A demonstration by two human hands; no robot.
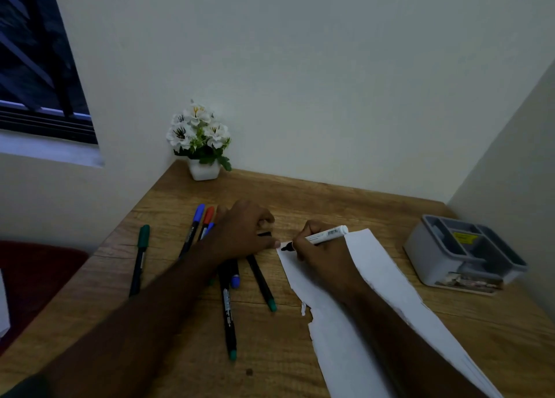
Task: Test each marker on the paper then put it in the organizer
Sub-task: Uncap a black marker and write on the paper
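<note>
My right hand point(318, 253) grips a white-barrelled black marker point(327, 234), its black tip touching the far left corner of the white paper point(378, 280). My left hand point(243, 229) rests on the desk with its thumb pressing that paper corner, and a small black cap point(264, 234) shows between its fingers. Several capped markers lie under and around my left arm: a green one point(139, 259) far left, blue and red ones point(198, 217) behind the hand, two green-ended ones point(261, 283) nearer me. The grey organizer point(435, 265) stands at the right, compartments mostly hidden from view.
A white pot of white flowers point(201, 145) stands at the desk's far left corner against the wall. The wooden desk point(330, 199) meets a wall at the back and right. A dark red seat point(36, 271) lies left of the desk edge.
</note>
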